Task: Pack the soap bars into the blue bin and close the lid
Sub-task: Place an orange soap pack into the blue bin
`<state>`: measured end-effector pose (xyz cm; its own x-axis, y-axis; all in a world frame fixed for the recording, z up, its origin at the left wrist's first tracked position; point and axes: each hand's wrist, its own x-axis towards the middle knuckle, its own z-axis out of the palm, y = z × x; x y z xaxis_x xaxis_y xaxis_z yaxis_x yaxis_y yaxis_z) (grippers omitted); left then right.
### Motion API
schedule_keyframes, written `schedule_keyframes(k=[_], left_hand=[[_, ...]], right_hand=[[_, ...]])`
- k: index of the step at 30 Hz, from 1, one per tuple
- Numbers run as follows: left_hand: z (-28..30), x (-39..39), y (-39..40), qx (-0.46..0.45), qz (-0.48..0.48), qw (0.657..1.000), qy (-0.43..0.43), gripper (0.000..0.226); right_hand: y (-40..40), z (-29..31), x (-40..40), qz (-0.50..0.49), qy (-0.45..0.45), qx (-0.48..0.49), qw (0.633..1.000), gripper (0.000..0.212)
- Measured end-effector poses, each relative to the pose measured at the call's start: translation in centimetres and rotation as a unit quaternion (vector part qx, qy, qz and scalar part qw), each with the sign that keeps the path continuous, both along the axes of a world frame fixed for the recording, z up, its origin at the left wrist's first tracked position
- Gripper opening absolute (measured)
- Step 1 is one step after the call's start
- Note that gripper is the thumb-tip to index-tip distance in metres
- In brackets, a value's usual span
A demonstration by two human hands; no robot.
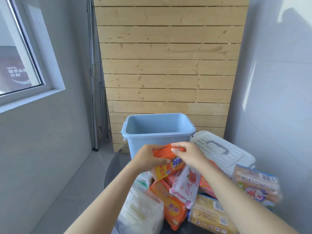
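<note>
Orange soap bar [166, 162] between both grips.

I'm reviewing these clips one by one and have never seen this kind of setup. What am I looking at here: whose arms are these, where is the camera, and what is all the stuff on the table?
There is no machine here. A person wears a wide-angle camera on the head, so the single picture looks forward and down along their own bare arms.

The left hand and the right hand both grip one orange soap bar, held just in front of the blue bin. The bin stands open, and no soap shows in the part of its inside that can be seen.

To the bin's right lies its white lid with a grey handle, not yet on the bin.

Nearer the person is a loose pile of wrapped soap: another orange pack, a pink and white pack, and clear multi-bar packs. All of it sits on a dark round table.
</note>
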<state>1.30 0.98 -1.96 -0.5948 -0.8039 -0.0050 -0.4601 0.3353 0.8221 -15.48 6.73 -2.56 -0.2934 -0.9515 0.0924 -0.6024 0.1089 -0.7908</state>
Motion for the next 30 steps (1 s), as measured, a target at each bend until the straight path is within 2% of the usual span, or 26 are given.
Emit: schedule_keyframes(k=[3,7,11,13,18,23,27,30], left_hand=[[1.7,0.6,0.1,-0.016,-0.029,0.999,0.012,0.047],[6.7,0.7,-1.9,-0.056,-0.034,0.998,0.024,0.045],[10.5,-0.2,-5.7,-0.052,-0.047,0.997,0.032,0.036],[10.9,-0.7,-7.7,-0.041,-0.049,0.998,0.027,0.039],[8.8,-1.7,-13.6,-0.041,-0.050,0.997,-0.050,0.066],[5.0,-2.6,-18.4,-0.053,-0.074,0.986,-0.142,0.078],[2.4,-3.5,-20.9,-0.078,-0.101,0.970,-0.209,0.076],[0.8,-4.1,-22.1,-0.103,-0.111,0.958,-0.245,0.065]], right_hand=[[0.7,1.2,0.0,-0.007,-0.026,-0.042,0.999,0.029],[-0.4,5.8,-0.5,0.001,-0.066,-0.102,0.993,0.025],[-3.4,9.0,-1.3,-0.011,-0.087,-0.102,0.991,0.048],[-5.4,9.6,-1.7,-0.024,-0.111,-0.074,0.991,0.051],[-11.2,8.4,-2.1,-0.019,-0.209,0.056,0.976,0.035],[-16.6,5.0,-2.7,-0.024,-0.194,0.165,0.967,0.013],[-19.9,2.5,-2.7,-0.018,-0.206,0.246,0.947,0.015],[-21.3,1.2,-2.7,-0.013,-0.247,0.245,0.937,0.011]])
